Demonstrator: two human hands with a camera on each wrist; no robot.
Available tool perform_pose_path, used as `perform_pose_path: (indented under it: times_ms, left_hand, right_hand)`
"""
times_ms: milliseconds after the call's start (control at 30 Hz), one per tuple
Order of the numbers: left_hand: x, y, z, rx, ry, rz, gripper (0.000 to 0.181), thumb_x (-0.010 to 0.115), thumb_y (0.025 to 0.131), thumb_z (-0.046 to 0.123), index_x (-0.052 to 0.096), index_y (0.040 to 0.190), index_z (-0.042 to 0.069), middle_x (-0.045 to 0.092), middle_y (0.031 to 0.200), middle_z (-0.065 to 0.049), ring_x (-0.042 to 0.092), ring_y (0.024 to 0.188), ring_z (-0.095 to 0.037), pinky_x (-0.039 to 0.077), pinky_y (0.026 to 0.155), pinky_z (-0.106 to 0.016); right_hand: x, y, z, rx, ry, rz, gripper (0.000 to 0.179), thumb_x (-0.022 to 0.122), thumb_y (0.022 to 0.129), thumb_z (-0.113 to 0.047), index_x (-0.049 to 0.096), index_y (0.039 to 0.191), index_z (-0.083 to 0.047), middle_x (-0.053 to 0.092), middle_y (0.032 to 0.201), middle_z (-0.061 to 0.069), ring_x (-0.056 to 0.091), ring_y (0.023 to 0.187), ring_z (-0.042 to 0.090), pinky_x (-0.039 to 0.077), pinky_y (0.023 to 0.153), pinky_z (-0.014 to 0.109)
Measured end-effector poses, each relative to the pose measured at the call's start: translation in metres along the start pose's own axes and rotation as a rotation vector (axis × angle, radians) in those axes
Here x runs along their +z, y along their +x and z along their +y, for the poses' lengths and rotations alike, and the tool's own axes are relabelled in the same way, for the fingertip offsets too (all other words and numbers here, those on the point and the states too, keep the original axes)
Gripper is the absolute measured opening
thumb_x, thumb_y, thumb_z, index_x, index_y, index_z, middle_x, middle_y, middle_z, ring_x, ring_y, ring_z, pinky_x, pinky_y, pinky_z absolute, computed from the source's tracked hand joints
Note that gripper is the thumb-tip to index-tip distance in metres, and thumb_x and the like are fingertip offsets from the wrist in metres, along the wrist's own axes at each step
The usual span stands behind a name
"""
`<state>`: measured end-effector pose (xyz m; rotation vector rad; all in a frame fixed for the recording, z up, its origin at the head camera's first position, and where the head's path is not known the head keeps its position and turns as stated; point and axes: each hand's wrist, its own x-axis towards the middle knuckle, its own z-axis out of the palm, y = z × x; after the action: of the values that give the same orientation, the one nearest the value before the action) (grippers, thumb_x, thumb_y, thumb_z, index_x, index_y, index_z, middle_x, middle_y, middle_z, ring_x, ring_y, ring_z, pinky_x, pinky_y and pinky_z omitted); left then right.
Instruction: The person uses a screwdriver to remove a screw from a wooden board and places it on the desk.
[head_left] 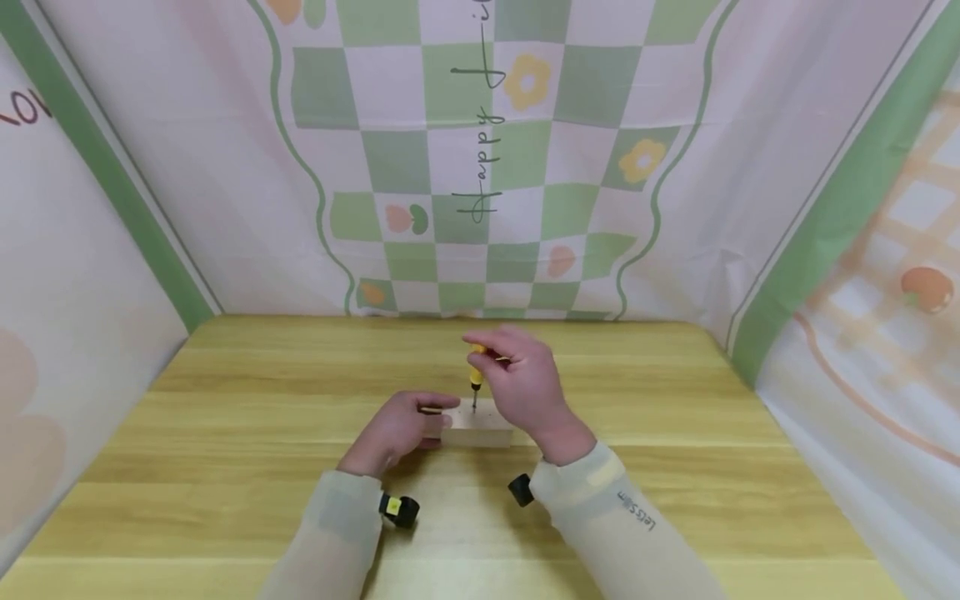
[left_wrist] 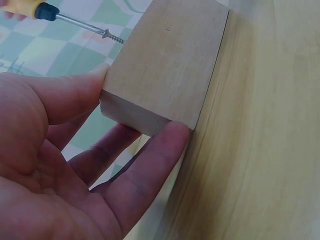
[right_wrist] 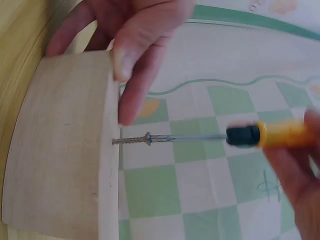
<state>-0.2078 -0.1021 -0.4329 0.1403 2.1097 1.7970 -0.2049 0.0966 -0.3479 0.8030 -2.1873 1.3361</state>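
Observation:
A pale wooden block (head_left: 480, 436) lies on the table, and a screw (right_wrist: 131, 141) stands upright in its top face with much of the thread exposed. My left hand (head_left: 399, 429) holds the block by its left end, thumb and fingers around the corners in the left wrist view. Above the block, my right hand (head_left: 525, 383) grips the yellow handle of a screwdriver (head_left: 476, 375) between thumb and fingers. Its metal shaft (right_wrist: 190, 137) points down in line with the screw, the tip at the screw head. The screwdriver handle is blurred in the right wrist view.
The wooden table (head_left: 225, 467) extends around the block on all sides. Behind it hangs a checked green and white cloth (head_left: 450, 167), with more printed cloth at left and right. Small black cameras (head_left: 405, 511) are worn at both wrists.

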Motion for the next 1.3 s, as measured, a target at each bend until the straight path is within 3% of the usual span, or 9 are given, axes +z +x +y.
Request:
perform_pose_path:
  times_ms: [167, 367, 467, 567, 700, 800, 867, 1167, 1300]
  left_hand:
    - [0.0, 0.0, -0.001, 0.0, 0.003, -0.004, 0.029, 0.065, 0.096, 0.006, 0.071, 0.124, 0.009, 0.06, 0.132, -0.008, 0.063, 0.105, -0.024, 0.058, 0.082, -0.04]
    - [0.0, 0.0, -0.001, 0.0, 0.007, 0.001, 0.029, 0.066, 0.096, 0.007, 0.07, 0.124, 0.008, 0.059, 0.133, -0.008, 0.062, 0.108, -0.025, 0.058, 0.083, -0.04]
    - [0.001, 0.0, -0.001, -0.001, 0.006, 0.004, 0.029, 0.065, 0.096, 0.006, 0.07, 0.124, 0.008, 0.059, 0.134, -0.009, 0.062, 0.108, -0.025, 0.058, 0.083, -0.04]
    - [0.001, 0.0, 0.0, -0.001, 0.008, 0.005, 0.029, 0.065, 0.096, 0.006, 0.07, 0.125, 0.008, 0.059, 0.133, -0.009, 0.061, 0.108, -0.025, 0.058, 0.082, -0.039]
    - [0.001, -0.001, 0.0, -0.003, 0.009, 0.007, 0.029, 0.065, 0.096, 0.006, 0.07, 0.124, 0.009, 0.059, 0.133, -0.009, 0.061, 0.11, -0.025, 0.058, 0.083, -0.039]
    - [0.001, 0.0, -0.001, -0.011, 0.013, 0.014, 0.028, 0.066, 0.096, 0.007, 0.071, 0.124, 0.009, 0.058, 0.134, -0.009, 0.06, 0.11, -0.026, 0.058, 0.082, -0.039]
    - [0.001, 0.0, -0.001, -0.016, 0.015, 0.017, 0.028, 0.066, 0.096, 0.007, 0.071, 0.123, 0.01, 0.058, 0.134, -0.009, 0.06, 0.111, -0.026, 0.058, 0.082, -0.039]
    - [0.002, 0.002, -0.001, -0.014, 0.018, 0.02, 0.028, 0.066, 0.096, 0.008, 0.071, 0.123, 0.01, 0.06, 0.133, -0.008, 0.061, 0.107, -0.026, 0.059, 0.08, -0.038]
    - [0.002, 0.001, -0.001, -0.012, 0.019, 0.019, 0.028, 0.066, 0.096, 0.007, 0.071, 0.124, 0.01, 0.059, 0.133, -0.009, 0.061, 0.107, -0.026, 0.059, 0.08, -0.038]
  right_hand:
    - [-0.006, 0.0, 0.002, 0.068, 0.035, -0.078, 0.024, 0.068, 0.096, -0.008, 0.074, 0.118, -0.011, 0.07, 0.104, 0.002, 0.061, 0.082, 0.013, 0.056, 0.07, 0.03]
    - [0.0, -0.004, -0.002, 0.089, -0.011, 0.057, 0.022, 0.078, 0.089, -0.013, 0.077, 0.11, -0.011, 0.058, 0.099, 0.001, 0.058, 0.083, 0.012, 0.058, 0.07, 0.028]
    - [0.004, -0.006, -0.004, 0.056, -0.049, 0.132, 0.019, 0.08, 0.086, -0.01, 0.079, 0.105, -0.01, 0.055, 0.09, -0.001, 0.057, 0.075, 0.01, 0.056, 0.064, 0.027]
    - [0.004, -0.007, -0.002, 0.0, -0.093, 0.156, 0.019, 0.08, 0.085, -0.006, 0.079, 0.104, -0.009, 0.057, 0.086, -0.002, 0.057, 0.072, 0.01, 0.053, 0.061, 0.026]
    - [-0.001, -0.006, 0.004, -0.024, -0.019, 0.085, 0.024, 0.076, 0.088, -0.002, 0.077, 0.111, -0.007, 0.066, 0.092, 0.001, 0.061, 0.076, 0.013, 0.055, 0.064, 0.026]
    - [-0.006, -0.006, 0.007, 0.027, 0.081, 0.019, 0.026, 0.071, 0.092, -0.002, 0.073, 0.117, -0.007, 0.07, 0.101, 0.005, 0.066, 0.082, 0.016, 0.057, 0.07, 0.028]
    - [-0.007, -0.006, 0.007, 0.061, 0.091, 0.001, 0.026, 0.07, 0.093, -0.005, 0.072, 0.119, -0.008, 0.07, 0.104, 0.006, 0.068, 0.087, 0.016, 0.058, 0.072, 0.029]
    - [0.003, -0.006, 0.001, 0.051, -0.088, 0.109, 0.027, 0.081, 0.085, -0.01, 0.076, 0.111, -0.01, 0.064, 0.094, 0.0, 0.062, 0.079, 0.01, 0.057, 0.066, 0.025]
    - [0.004, -0.005, -0.003, 0.019, -0.138, 0.092, 0.026, 0.079, 0.087, -0.007, 0.076, 0.112, -0.009, 0.064, 0.092, 0.0, 0.06, 0.075, 0.01, 0.056, 0.064, 0.027]
